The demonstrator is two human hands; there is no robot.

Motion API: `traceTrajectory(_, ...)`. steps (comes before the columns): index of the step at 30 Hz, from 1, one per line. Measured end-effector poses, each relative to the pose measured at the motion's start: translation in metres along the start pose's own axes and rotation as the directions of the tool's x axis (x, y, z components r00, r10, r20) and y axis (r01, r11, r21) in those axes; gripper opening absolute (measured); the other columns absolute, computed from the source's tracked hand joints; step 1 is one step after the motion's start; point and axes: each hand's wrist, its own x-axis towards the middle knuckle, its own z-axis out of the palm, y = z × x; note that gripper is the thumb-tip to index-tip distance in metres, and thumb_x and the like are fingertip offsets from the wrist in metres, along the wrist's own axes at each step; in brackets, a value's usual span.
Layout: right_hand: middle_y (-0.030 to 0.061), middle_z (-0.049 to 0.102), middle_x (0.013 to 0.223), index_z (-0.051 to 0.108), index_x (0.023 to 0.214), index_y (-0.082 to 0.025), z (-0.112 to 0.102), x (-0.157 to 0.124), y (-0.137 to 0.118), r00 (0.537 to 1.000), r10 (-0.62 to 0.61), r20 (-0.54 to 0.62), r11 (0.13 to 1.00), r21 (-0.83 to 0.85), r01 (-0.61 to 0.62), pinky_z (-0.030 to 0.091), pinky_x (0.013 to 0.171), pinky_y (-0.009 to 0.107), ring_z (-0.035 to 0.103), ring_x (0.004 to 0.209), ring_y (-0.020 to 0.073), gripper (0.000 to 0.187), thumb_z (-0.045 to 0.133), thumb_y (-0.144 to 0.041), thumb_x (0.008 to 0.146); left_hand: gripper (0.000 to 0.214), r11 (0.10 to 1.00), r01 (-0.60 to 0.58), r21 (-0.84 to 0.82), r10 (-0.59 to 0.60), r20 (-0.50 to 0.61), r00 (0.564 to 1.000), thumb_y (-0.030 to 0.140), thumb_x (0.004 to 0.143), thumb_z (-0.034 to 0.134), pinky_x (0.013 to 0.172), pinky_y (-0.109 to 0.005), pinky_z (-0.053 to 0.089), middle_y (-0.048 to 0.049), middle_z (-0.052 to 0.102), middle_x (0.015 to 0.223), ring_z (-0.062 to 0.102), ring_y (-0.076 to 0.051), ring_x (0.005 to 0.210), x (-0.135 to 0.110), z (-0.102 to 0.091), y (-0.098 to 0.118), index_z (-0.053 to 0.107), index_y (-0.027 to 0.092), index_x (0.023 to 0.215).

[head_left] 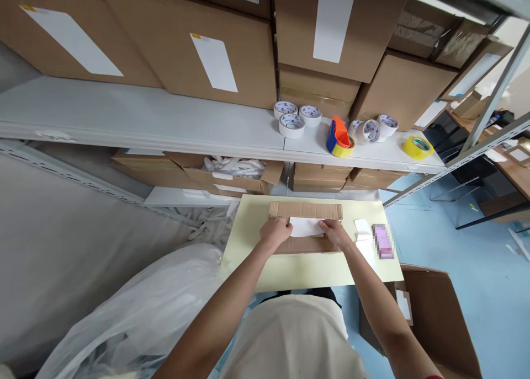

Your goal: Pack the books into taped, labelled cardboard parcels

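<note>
A brown cardboard box (306, 208) lies on the pale yellow table (285, 274) before me. Over its top I hold a white label (305, 227) stretched sideways between both hands. My left hand (275, 233) pinches the label's left end, fingers closed. At the right end, my right hand (334, 233) grips it between thumb and fingers. Whether the label touches the box along its middle I cannot tell. Right of the box lie white paper slips (363, 229) and a blurred purple item (383, 241).
A grey shelf (186, 122) behind the table bears large cartons (232, 53), white tape rolls (292, 125), an orange and blue tape dispenser (339, 138) and yellow tape (418, 147). An open carton (434, 318) stands at lower right, a translucent plastic bag (165, 291) at left.
</note>
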Motion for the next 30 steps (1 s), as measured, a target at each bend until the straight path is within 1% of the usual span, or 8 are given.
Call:
traceTrajectory(8,0.0026,0.067,0.064,0.072,0.072,-0.026,-0.025,-0.025,-0.001,0.999,-0.035,-0.040,0.971,-0.239,0.024,0.045,0.064,0.030,0.063,0.064,0.0213,0.035,0.055,-0.052,0.087,0.019,0.990,-0.137,0.034,0.140,-0.116,0.983,0.028,0.084,0.053,0.072,-0.037,0.051,-0.0133,0.074,0.088,0.070,-0.029,0.088,-0.011,-0.011,-0.016,0.069,0.019,0.078)
traceTrajectory(11,0.0084,0.074,0.094,0.075,0.098,-0.024,-0.018,-0.030,-0.015,0.977,-0.205,-0.057,0.907,-0.386,0.168,0.049,0.079,0.034,0.068,0.086,0.0245,0.031,0.048,-0.038,0.091,0.028,0.883,-0.467,0.047,0.463,-0.260,0.848,0.022,0.086,0.048,0.090,-0.039,0.050,-0.0121,0.073,0.108,0.067,-0.026,0.104,-0.016,-0.005,-0.011,0.069,0.019,0.104)
traceTrajectory(14,0.0094,0.063,0.134,0.064,0.128,-0.021,0.000,-0.028,-0.034,0.935,-0.328,0.133,0.794,-0.497,0.349,0.041,0.103,0.036,0.059,0.121,0.0237,0.045,0.042,-0.022,0.089,0.046,0.737,-0.666,0.112,0.675,-0.147,0.723,0.022,0.087,0.046,0.111,-0.044,0.037,-0.0141,0.056,0.142,0.050,-0.026,0.133,-0.014,0.007,-0.004,0.058,0.017,0.132)
traceTrajectory(17,0.0079,0.054,0.146,0.053,0.140,-0.021,0.008,-0.029,-0.041,0.930,-0.265,0.252,0.703,-0.610,0.366,0.030,0.114,0.042,0.049,0.134,0.0226,0.053,0.038,-0.018,0.089,0.054,0.766,-0.620,0.171,0.628,0.009,0.778,0.028,0.092,0.042,0.117,-0.055,0.025,-0.0146,0.042,0.154,0.036,-0.029,0.144,-0.007,0.017,-0.011,0.047,0.018,0.144)
traceTrajectory(20,0.0130,0.049,0.149,0.053,0.140,-0.016,0.004,-0.039,-0.035,0.969,-0.200,0.145,0.626,-0.742,0.240,0.022,0.116,0.054,0.041,0.140,0.0294,0.050,0.037,-0.022,0.092,0.057,0.801,-0.552,0.231,0.572,-0.026,0.820,0.037,0.092,0.045,0.118,-0.063,0.013,-0.0139,0.038,0.156,0.029,-0.033,0.147,-0.003,0.020,-0.027,0.044,0.021,0.147)
traceTrajectory(23,0.0170,0.038,0.155,0.050,0.142,-0.011,0.007,-0.047,-0.029,0.969,-0.229,0.091,0.578,-0.788,0.211,0.016,0.117,0.057,0.030,0.146,0.0343,0.053,0.036,-0.028,0.094,0.064,0.777,-0.569,0.270,0.612,-0.113,0.783,0.043,0.091,0.047,0.119,-0.062,0.007,-0.0158,0.031,0.159,0.021,-0.034,0.149,-0.006,0.022,-0.032,0.040,0.018,0.149)
traceTrajectory(27,0.0135,0.032,0.159,0.032,0.153,-0.013,0.031,-0.050,-0.019,0.915,-0.295,0.276,0.556,-0.729,0.400,0.024,0.118,0.048,0.028,0.148,0.0269,0.059,0.033,-0.034,0.098,0.066,0.640,-0.723,0.262,0.740,0.045,0.671,0.039,0.093,0.040,0.121,-0.053,0.012,-0.0156,0.028,0.160,0.021,-0.028,0.150,-0.017,0.029,-0.025,0.032,0.013,0.152)
traceTrajectory(30,0.0133,0.031,0.159,0.029,0.154,-0.016,0.037,-0.061,0.000,0.917,-0.289,0.275,0.532,-0.750,0.393,0.025,0.116,0.052,0.028,0.148,0.0291,0.062,0.034,-0.043,0.099,0.064,0.641,-0.720,0.265,0.728,0.087,0.680,0.038,0.093,0.041,0.120,-0.055,0.011,-0.0146,0.029,0.160,0.026,-0.028,0.149,-0.025,0.033,-0.041,0.032,0.016,0.153)
